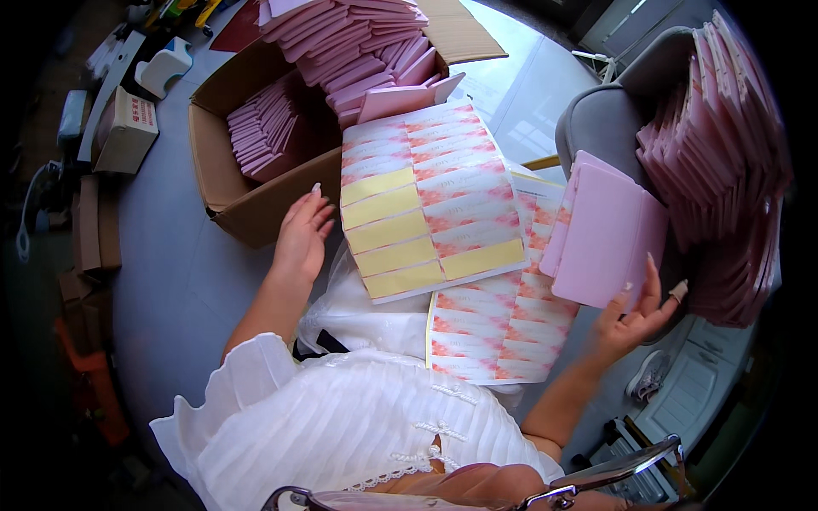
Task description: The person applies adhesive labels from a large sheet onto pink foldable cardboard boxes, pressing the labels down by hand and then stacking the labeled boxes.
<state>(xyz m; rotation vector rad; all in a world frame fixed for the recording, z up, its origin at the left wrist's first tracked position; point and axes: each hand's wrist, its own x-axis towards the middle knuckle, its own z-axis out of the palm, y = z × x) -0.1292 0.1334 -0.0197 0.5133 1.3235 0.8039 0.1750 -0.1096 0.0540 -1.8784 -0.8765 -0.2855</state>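
Note:
My left hand is open with nothing in it, its fingertips beside the left edge of a label sheet. The sheet carries white and pink-orange labels, with bare yellow backing showing where several are gone. Under it, across my lap, lies a second label sheet. My right hand is also open, fingers spread at the lower right edge of a flat pink folded box; whether a fingertip touches it I cannot tell. A pale cover wraps one fingertip of that hand.
A cardboard box ahead on the left holds stacks of flat pink boxes. On the right, a grey chair bears another tall pink stack. A small carton and a white stool stand far left.

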